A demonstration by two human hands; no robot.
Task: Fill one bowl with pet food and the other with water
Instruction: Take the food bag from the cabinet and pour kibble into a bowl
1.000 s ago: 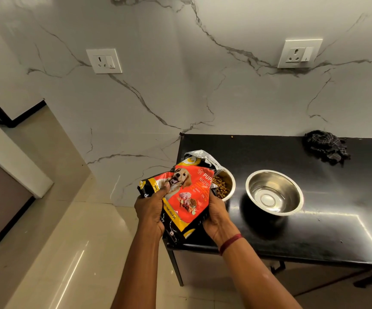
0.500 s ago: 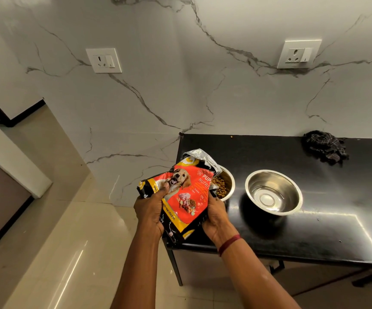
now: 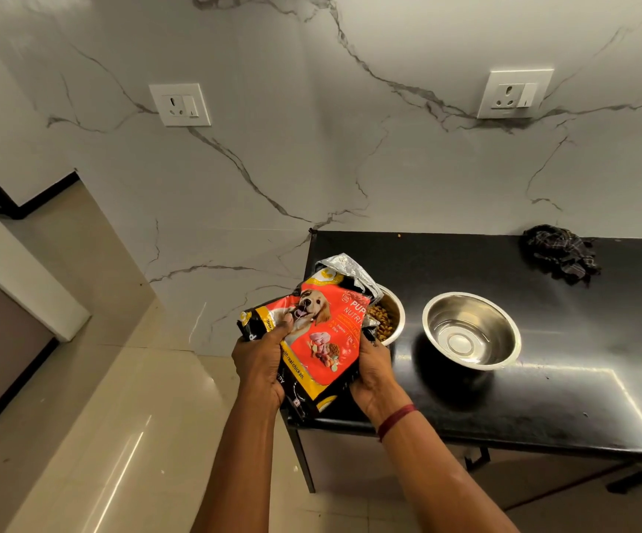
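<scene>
Both hands hold a red, yellow and black pet food bag (image 3: 321, 332) with a dog printed on it, tilted over the table's left front corner. My left hand (image 3: 259, 363) grips its left edge and my right hand (image 3: 373, 365) grips its lower right side. The bag's torn silver top points up and to the right. Partly hidden behind the bag, a steel bowl (image 3: 394, 315) holds brown kibble (image 3: 380, 323). A second steel bowl (image 3: 471, 330) stands to its right with no kibble in it.
The bowls stand on a black table (image 3: 542, 398) against a white marble wall. A dark checked cloth (image 3: 559, 253) lies at the table's back right. Two wall sockets (image 3: 179, 104) are above. Glossy beige floor lies to the left.
The bag has shifted slightly left and down, away from the kibble bowl, uncovering a bit more of the bowl. Both hands keep their grip.
</scene>
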